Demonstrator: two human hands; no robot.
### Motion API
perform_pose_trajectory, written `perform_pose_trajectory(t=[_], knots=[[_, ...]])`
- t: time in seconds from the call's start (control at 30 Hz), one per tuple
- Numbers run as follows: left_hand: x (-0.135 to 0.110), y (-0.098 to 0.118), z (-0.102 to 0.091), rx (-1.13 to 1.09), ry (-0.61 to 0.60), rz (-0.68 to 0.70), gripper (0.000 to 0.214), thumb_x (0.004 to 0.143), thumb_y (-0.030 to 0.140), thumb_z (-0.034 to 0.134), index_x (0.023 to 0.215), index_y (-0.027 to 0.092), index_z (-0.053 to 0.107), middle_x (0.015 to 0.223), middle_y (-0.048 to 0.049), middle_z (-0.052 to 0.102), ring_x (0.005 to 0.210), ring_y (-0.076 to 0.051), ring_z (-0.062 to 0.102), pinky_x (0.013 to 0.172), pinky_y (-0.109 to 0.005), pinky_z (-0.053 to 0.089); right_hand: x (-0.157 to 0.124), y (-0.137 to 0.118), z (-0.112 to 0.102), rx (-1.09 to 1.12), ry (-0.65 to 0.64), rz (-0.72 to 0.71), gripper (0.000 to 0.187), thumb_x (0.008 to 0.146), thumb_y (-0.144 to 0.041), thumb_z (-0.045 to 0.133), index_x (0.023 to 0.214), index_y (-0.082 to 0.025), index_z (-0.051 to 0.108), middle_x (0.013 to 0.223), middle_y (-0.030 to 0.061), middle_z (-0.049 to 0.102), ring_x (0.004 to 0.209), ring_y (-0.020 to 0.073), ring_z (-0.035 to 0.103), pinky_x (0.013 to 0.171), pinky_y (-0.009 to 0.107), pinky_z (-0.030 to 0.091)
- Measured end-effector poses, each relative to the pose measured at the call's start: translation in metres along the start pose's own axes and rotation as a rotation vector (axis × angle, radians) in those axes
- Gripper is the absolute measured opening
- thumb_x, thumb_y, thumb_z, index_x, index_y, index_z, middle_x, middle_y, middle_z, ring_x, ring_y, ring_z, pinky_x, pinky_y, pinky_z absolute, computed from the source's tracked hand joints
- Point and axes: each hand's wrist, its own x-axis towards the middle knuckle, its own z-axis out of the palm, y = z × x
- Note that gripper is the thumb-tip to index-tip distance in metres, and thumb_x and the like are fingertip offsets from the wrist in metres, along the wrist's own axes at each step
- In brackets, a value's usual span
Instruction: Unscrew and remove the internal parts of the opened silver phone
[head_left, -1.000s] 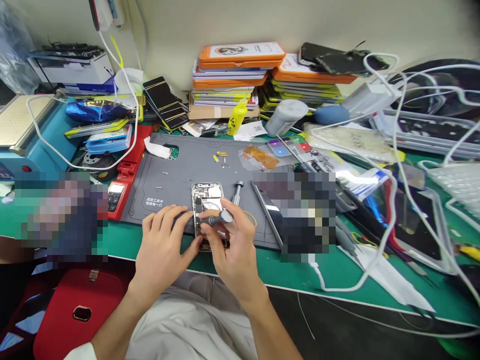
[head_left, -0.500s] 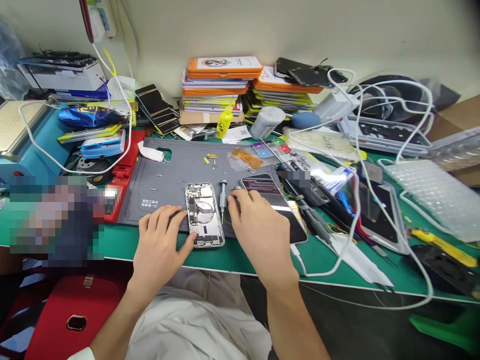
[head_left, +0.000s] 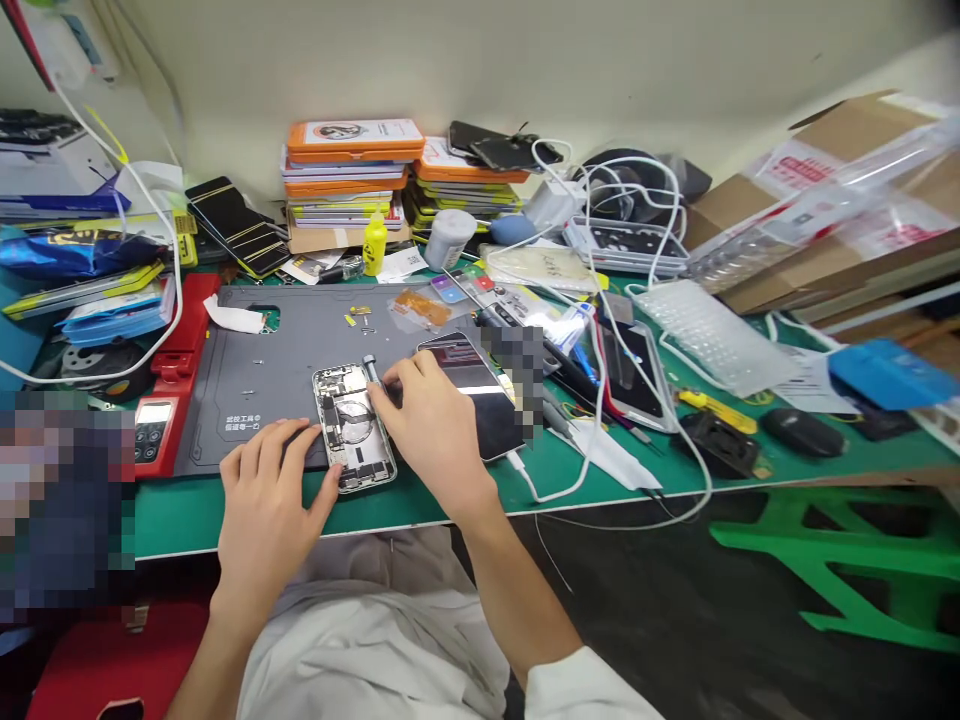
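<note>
An opened smartphone (head_left: 355, 430) with bare inner parts lies at the front edge of the grey work mat (head_left: 292, 375). My left hand (head_left: 274, 485) rests at its left side, fingers spread, with thumb and fingertips touching the frame. On the phone's right side my right hand (head_left: 435, 425) has its thumb and forefinger closed round a small grey screwdriver (head_left: 370, 367). Only the upper end of that tool shows; its tip is hidden behind the fingers. A dark phone screen (head_left: 480, 400) lies partly under and beyond the right hand, a white cable plugged in near it.
Small parts and a white strip (head_left: 234, 318) lie on the mat. Behind stand stacked orange boxes (head_left: 356, 140), a yellow bottle (head_left: 374, 245) and a grey canister (head_left: 450, 240). White cables (head_left: 600, 330) loop across tools at right. A red device (head_left: 155, 435) borders the mat's left.
The view has swung to the right, so everything appears further left. My right hand has moved onto the screwdriver beside the phone. My left hand stays at the phone's left edge.
</note>
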Motion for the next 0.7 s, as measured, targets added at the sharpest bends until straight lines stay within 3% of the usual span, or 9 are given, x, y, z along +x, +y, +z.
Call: perform_pose_trajectory(t=[0.17,0.3,0.37,0.43,0.53,0.7], knots=[[0.0,0.0,0.001,0.007,0.008,0.003,0.03,0.115,0.035,0.062,0.141,0.019,0.062,0.138,-0.0172,0.077,0.13,-0.038,0.07,0.103,-0.052,0.044,-0.008,0.012,0.003,0.354,0.079,0.0,0.014,0.105,-0.037,0.072,0.103,-0.024,0.068,0.104,0.0008,0.076,0.086,0.0179,0.07,0.073,0.031,0.045],[-0.001,0.002,0.0,-0.001,-0.012,-0.011,0.03,0.115,0.033,0.061,0.141,0.019,0.062,0.14,-0.0179,0.076,0.132,-0.038,0.07,0.104,-0.052,0.044,-0.024,0.016,0.009,0.723,0.175,-0.03,0.02,0.105,-0.043,0.07,0.112,-0.025,0.065,0.096,-0.0013,0.077,0.065,0.0122,0.06,0.067,0.03,0.052],[-0.001,0.004,-0.001,-0.008,-0.026,-0.023,0.032,0.114,0.033,0.061,0.142,0.018,0.063,0.141,-0.0181,0.076,0.133,-0.038,0.069,0.105,-0.052,0.044,-0.035,0.014,0.013,0.89,0.273,-0.051,0.029,0.107,-0.044,0.069,0.128,-0.027,0.06,0.095,-0.0004,0.077,0.066,0.0135,0.066,0.064,0.03,0.056],[-0.002,0.006,-0.002,-0.02,-0.043,-0.035,0.032,0.113,0.031,0.062,0.142,0.017,0.064,0.142,-0.018,0.076,0.134,-0.038,0.069,0.106,-0.052,0.045,-0.048,0.011,0.019,0.991,0.353,-0.086,0.049,0.11,-0.042,0.066,0.154,-0.032,0.046,0.094,0.0,0.078,0.067,0.0156,0.07,0.058,0.03,0.059],[-0.003,0.009,-0.004,-0.046,-0.065,-0.065,0.03,0.112,0.026,0.06,0.14,0.018,0.066,0.142,-0.0167,0.077,0.135,-0.036,0.069,0.109,-0.052,0.045,-0.062,0.011,0.03,0.959,0.375,-0.238,0.071,0.115,-0.036,0.059,0.174,-0.039,0.02,0.1,0.001,0.078,0.07,0.0162,0.075,0.053,0.027,0.063],[-0.003,0.013,-0.005,-0.07,-0.078,-0.113,0.03,0.11,0.019,0.059,0.138,0.019,0.068,0.142,-0.0145,0.077,0.136,-0.033,0.069,0.111,-0.05,0.045,-0.068,0.02,0.046,0.726,0.373,-0.543,0.06,0.112,-0.024,0.064,0.167,-0.032,0.042,0.114,0.0081,0.079,0.093,0.0213,0.085,0.067,0.03,0.074]])
